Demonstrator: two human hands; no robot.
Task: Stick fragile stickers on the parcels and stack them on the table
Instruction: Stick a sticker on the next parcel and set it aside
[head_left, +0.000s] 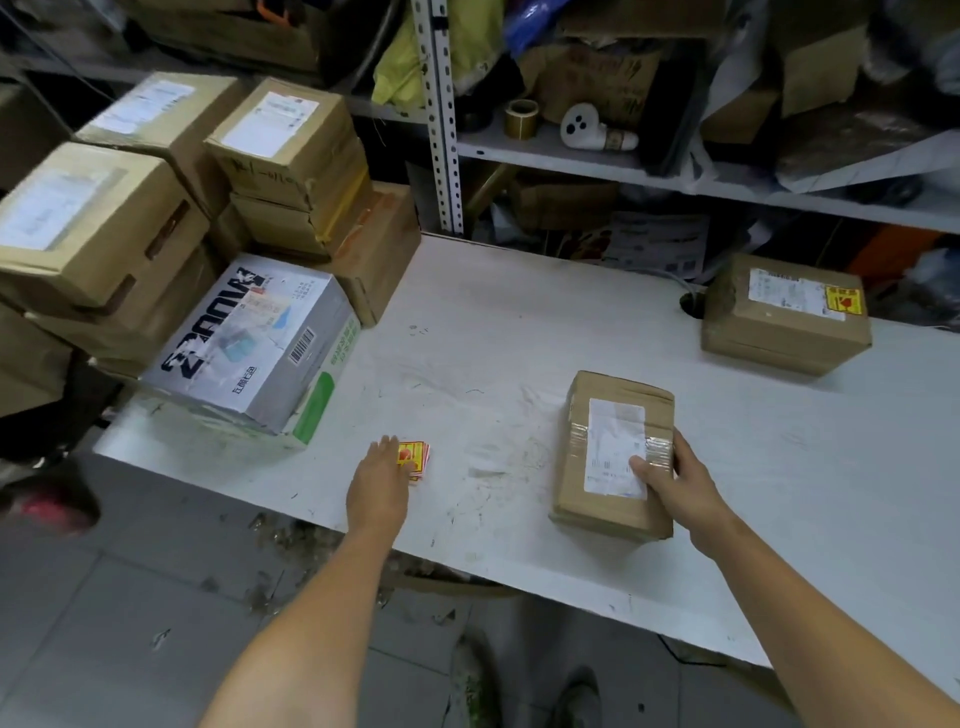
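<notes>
So the right hand (670, 478) has the small brown parcel (571, 483) by its right edge, thumb pressed down on the white shipping label (613, 441) on top and the other fingers curled round the side. The parcel lies flat on the white counter (493, 338), close to the front edge. The left hand (382, 478) is off to the left, well apart from the parcel, with fingers straight and flat, not holding anything. Its fingertips sit over the near-left edge of a little stack of stickers (417, 460), red and yellow, lying on the counter. Can't honestly tell if it's pressing on them or only touching. Way out beyond the right hand, toward the back right of the counter, there's a second parcel (779, 338), which already has a yellow and red fragile sticker (842, 301) on top, just beside its own label. Beyond the left hand and over to its left, a white printed box (249, 343) sits on the end of the counter. Behind that is a pile of cardboard boxes (291, 156), most with white labels on top. Past both hands at the back is a metal shelf (571, 156) full of clutter, with a roll of tape (521, 118) on it. Below the forearms you can see grey tiled floor (130, 623) with bits of debris.
</notes>
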